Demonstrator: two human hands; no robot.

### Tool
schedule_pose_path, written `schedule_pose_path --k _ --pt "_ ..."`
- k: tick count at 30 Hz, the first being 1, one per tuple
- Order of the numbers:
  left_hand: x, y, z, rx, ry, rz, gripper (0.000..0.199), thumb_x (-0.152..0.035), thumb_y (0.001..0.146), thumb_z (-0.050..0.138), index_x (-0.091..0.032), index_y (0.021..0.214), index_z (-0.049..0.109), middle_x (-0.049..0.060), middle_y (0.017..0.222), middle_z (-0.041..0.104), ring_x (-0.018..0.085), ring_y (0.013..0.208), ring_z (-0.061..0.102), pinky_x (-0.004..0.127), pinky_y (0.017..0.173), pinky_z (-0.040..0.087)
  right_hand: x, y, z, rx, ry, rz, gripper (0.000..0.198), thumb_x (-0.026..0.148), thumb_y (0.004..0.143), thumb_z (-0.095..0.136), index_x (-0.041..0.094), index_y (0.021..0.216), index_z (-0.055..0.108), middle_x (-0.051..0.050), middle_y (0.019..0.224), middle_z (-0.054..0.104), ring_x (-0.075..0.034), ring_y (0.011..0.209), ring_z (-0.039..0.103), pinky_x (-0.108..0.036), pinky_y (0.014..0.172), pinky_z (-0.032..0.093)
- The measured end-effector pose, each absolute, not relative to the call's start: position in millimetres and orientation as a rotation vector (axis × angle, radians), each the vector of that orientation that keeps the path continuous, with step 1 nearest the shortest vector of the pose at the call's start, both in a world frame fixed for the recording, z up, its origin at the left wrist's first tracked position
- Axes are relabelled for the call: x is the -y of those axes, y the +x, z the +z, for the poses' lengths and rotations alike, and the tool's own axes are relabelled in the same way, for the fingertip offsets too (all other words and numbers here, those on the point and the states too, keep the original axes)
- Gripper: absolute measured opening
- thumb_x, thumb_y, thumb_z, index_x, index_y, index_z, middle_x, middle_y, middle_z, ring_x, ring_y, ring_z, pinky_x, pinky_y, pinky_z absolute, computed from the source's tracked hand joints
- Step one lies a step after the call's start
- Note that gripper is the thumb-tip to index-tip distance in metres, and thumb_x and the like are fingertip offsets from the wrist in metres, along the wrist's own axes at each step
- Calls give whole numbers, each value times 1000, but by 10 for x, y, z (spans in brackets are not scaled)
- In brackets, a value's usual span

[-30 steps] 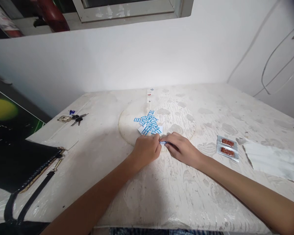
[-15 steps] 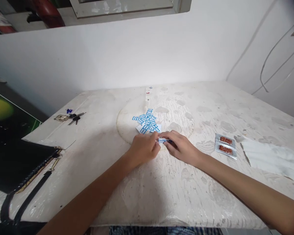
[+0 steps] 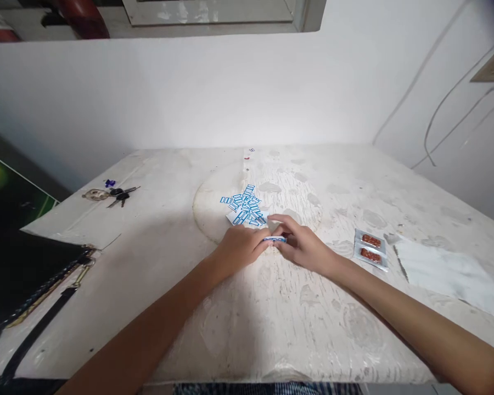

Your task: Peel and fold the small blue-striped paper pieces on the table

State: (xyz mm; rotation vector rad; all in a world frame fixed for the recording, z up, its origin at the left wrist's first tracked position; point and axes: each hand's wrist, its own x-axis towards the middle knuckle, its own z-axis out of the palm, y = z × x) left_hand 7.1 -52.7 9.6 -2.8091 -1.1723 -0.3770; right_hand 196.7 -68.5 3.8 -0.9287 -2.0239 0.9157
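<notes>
A small flat blue-and-white piece [image 3: 277,238] is held edge-on between my two hands over the table; its exact kind is not clear. My left hand [image 3: 241,247] pinches its left end between thumb and fingers. At its right side, my right hand [image 3: 302,244] keeps the thumb below and curled fingers at the edge, with the index finger raised. Just beyond my hands lies a heap of small white slips with blue outlines [image 3: 247,204]. Beneath the heap a white sheet [image 3: 231,218] partly shows.
To the right lie a silver blister pack [image 3: 370,249] with two red-brown pieces and a white cloth [image 3: 448,274]. On the left are keys [image 3: 121,195], a blue bit [image 3: 110,183] and a black bag [image 3: 33,280] with a strap. A white wall [image 3: 214,93] stands behind the table.
The right index finger has lifted off the piece, which now shows a flatter, bluer edge. My left hand keeps its pinch. The view has shifted slightly.
</notes>
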Motion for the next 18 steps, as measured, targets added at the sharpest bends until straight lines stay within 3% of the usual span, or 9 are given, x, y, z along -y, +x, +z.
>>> schedule_pose_path --k 2,5,8,12,18 --pt "509 61 72 1178 -2826 -425 27 -36 88 36 -19 79 55 -1 64 60 13 60 55 24 54 30 602 2027 122 1918 -914 978 47 26 80 52 23 124 34 -3 87 58 -14 74 55 -29 67 45" --pt "495 51 43 1165 -2845 -481 26 -36 88 36 -20 81 56 -1 65 62 13 61 56 24 57 33 410 2050 241 1894 -1077 890 27 30 82 48 18 105 52 -6 87 59 -15 78 55 -30 72 43" --pt "494 45 22 1143 -2843 -524 27 -36 88 36 -20 82 57 0 66 63 13 61 57 25 58 34 183 1908 298 2150 -1231 755 24 31 80 49 14 93 59 -7 83 60 -15 71 54 -28 65 42" --pt "494 30 -1 1112 -2840 -563 26 -35 88 37 -19 82 57 1 66 63 14 61 57 25 58 34 -48 1590 347 2434 -1395 480 43 31 67 64 15 106 56 -7 85 60 -17 70 53 -27 58 36" --pt "504 22 0 1112 -2846 -576 26 -35 88 37 -20 82 58 0 64 63 14 62 58 24 58 34 -82 1440 413 2439 -1444 681 54 15 62 63 11 115 51 -2 69 54 -13 60 48 -25 54 35"
